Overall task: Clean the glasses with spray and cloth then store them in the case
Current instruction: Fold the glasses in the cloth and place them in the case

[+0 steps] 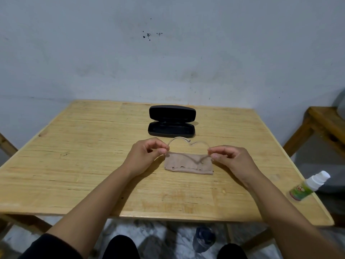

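Note:
Clear-framed glasses (pixel 179 140) hang just above the wooden table (pixel 93 146), their temple arms pointing away from me. My left hand (pixel 147 155) pinches the frame's left end and my right hand (pixel 229 157) pinches its right end. Directly below the glasses a beige cloth (pixel 188 164) lies folded flat on the table. A black glasses case (pixel 171 121) sits open and empty just beyond the hands, lid tipped back toward the wall. A small spray bottle (pixel 309 185) with a white cap and green label lies at the table's right edge, apart from both hands.
A grey wall stands right behind the table. A second wooden piece of furniture (pixel 324 126) is at the right. Below the table's near edge a dark bottle (pixel 203 239) stands on the marbled floor between my knees.

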Motion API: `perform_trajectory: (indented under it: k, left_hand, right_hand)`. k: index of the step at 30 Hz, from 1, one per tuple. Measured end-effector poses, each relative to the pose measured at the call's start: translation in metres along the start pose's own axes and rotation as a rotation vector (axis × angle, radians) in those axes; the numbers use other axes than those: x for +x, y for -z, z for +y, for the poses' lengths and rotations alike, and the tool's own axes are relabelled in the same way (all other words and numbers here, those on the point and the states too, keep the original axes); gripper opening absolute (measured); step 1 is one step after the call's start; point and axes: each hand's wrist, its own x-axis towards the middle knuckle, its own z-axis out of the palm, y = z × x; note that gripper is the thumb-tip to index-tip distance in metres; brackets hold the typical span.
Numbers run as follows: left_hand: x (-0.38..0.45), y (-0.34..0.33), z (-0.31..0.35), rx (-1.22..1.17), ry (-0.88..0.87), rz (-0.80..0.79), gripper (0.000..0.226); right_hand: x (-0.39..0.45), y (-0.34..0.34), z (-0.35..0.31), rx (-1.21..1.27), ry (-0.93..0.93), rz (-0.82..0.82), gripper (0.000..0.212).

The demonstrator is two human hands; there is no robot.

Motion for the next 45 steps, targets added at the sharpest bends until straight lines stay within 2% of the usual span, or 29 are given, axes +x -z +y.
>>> perform_trajectory:
  k: [3, 9, 15, 19, 24, 27, 30, 35, 45]
  left_hand:
    - [-0.001, -0.002, 0.003, -0.017, 0.009, 0.008, 0.011]
    - [-0.002, -0.003, 0.014, -0.027, 0.017, 0.006, 0.01]
    - [-0.001, -0.009, 0.023, 0.165, 0.03, -0.137, 0.011]
    - [-0.004, -0.011, 0.026, 0.244, 0.038, -0.15, 0.014]
    - [-0.014, -0.012, 0.025, 0.27, 0.054, -0.05, 0.019]
    - [-0.02, -0.015, 0.025, 0.278, 0.068, -0.047, 0.018]
    - [-0.021, -0.018, 0.024, 0.289, 0.066, -0.01, 0.014]
    - [-0.016, -0.015, 0.024, 0.305, 0.042, 0.089, 0.012]
    - [0.044, 0.021, 0.033, 0.363, -0.089, 0.358, 0.01]
  right_hand:
    - [0.004, -0.006, -0.002, -0.147, 0.012, -0.024, 0.016]
    - [0.005, -0.014, -0.003, -0.277, 0.012, -0.069, 0.013]
    - [0.004, -0.012, -0.001, -0.21, -0.018, -0.041, 0.013]
    - [0.001, -0.005, 0.0, -0.137, -0.069, 0.012, 0.012]
    - [-0.011, 0.001, -0.009, -0.183, -0.071, -0.004, 0.021]
    - [-0.014, -0.002, -0.011, -0.308, -0.03, -0.014, 0.027]
    - [-0.012, -0.006, -0.011, -0.394, 0.012, 0.016, 0.02]
    - [-0.005, -0.015, -0.014, -0.362, 0.005, 0.046, 0.012]
    - [0.077, -0.034, -0.051, -0.507, 0.234, 0.092, 0.017]
